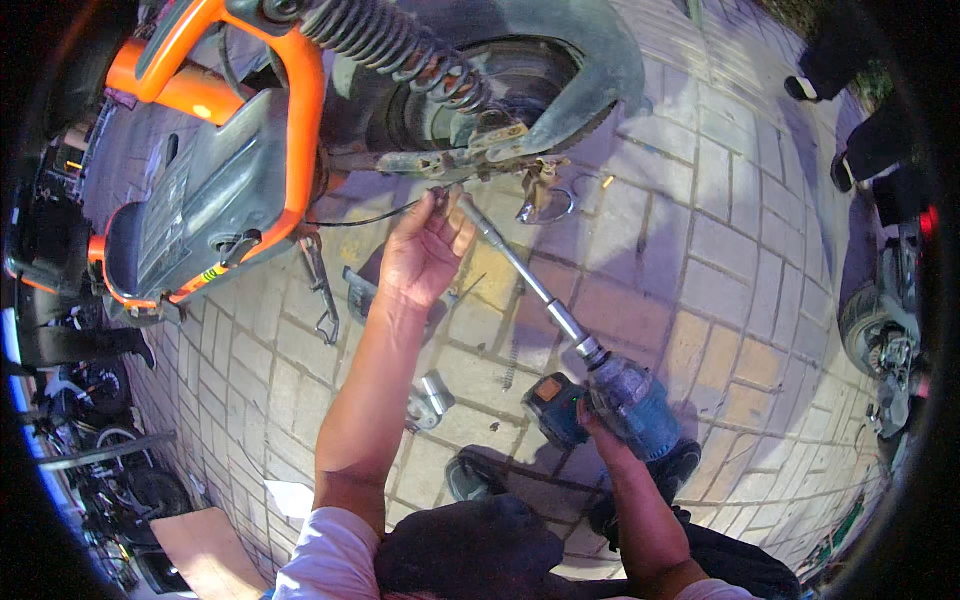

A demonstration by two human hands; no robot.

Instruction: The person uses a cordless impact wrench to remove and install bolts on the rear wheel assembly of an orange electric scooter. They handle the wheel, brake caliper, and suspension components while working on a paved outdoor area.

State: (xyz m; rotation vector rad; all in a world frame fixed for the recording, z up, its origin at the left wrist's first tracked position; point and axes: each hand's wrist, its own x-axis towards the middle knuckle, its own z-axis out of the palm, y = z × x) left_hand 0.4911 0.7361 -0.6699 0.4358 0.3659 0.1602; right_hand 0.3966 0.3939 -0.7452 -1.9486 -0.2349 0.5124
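While the right hand (pixel 603 436) is wrapped round the driver (pixel 632 398), whose extension (pixel 530 279) reaches the left hand (pixel 424 250), that one half-curls at the cable (pixel 352 223) beside the scooter (pixel 307 125), its hold unclear.

The right hand (pixel 604 434) holds a blue impact wrench (pixel 628 398).
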